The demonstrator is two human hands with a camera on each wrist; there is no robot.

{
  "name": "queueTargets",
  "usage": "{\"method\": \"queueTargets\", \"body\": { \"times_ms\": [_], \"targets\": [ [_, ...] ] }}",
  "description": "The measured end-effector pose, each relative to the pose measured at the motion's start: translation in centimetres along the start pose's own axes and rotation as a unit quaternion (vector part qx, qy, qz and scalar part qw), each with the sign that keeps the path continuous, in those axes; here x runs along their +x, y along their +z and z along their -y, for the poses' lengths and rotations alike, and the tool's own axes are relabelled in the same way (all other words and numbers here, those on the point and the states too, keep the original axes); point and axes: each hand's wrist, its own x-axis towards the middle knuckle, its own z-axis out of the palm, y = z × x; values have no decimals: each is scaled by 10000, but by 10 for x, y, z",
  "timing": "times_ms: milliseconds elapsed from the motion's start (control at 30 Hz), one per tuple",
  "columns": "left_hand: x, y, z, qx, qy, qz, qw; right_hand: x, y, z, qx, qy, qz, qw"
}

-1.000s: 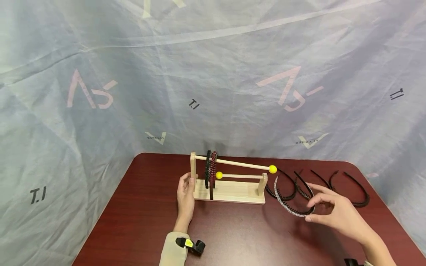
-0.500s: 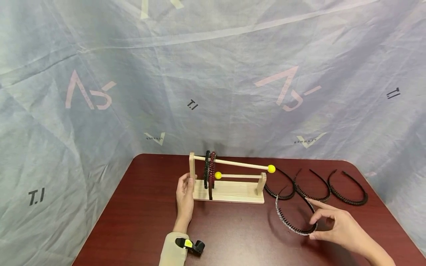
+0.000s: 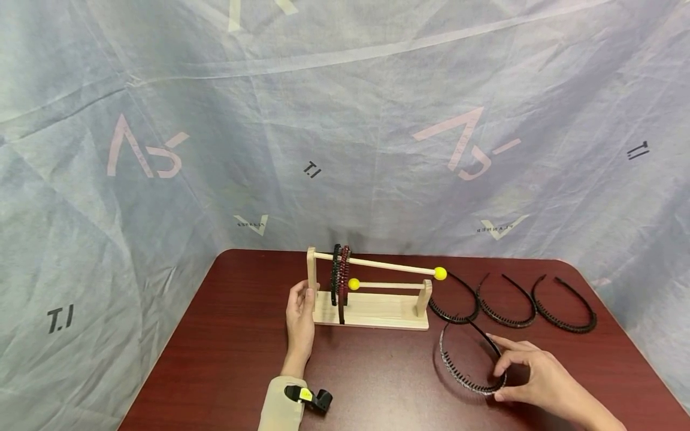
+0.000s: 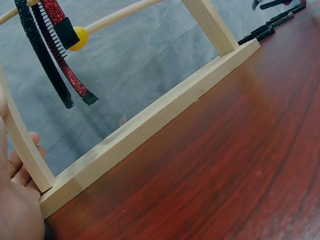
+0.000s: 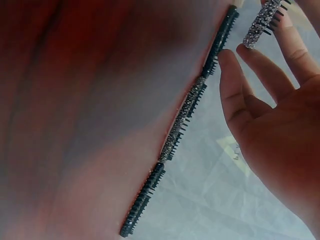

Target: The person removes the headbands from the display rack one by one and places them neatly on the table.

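A black headband (image 3: 336, 276) and a red glittery headband (image 3: 345, 281) hang on the upper rod of a wooden rack (image 3: 385, 311), near its left post. My left hand (image 3: 300, 317) grips that post low down, fingers curling behind it in the left wrist view. At the right, my right hand (image 3: 539, 372) pinches a silver glittery headband (image 3: 458, 377) with black teeth by its right side. The right wrist view has this headband (image 5: 261, 25) raised off the table, between thumb and fingers. Its open ends point away toward the back.
Along the back right lie three dark headbands: a black one (image 3: 458, 320), a glittery one (image 3: 509, 323) and another black one (image 3: 571, 328). Yellow balls (image 3: 439, 273) cap the rack's rods. A grey cloth (image 3: 350, 149) hangs behind the red-brown table (image 3: 226, 359).
My right hand has brought the silver headband nearer and lower, away from the three headbands on the table. My left hand stays at the rack's post.
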Motion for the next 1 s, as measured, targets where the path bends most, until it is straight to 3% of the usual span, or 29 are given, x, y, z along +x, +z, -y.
{"method": "queueTargets", "body": {
  "times_ms": [433, 800, 1000],
  "targets": [
    [0, 0, 0, 11, 17, -35, 10000, -4, 9, -5, 48, 17, 544, 9985],
    [-1, 1, -1, -55, 44, 5, 10000, -3, 11, 2, -467, 124, 657, 9967],
    [-1, 0, 0, 16, 48, -21, 10000, 0, 12, 9, -678, 395, 857, 9932]
  ]
}}
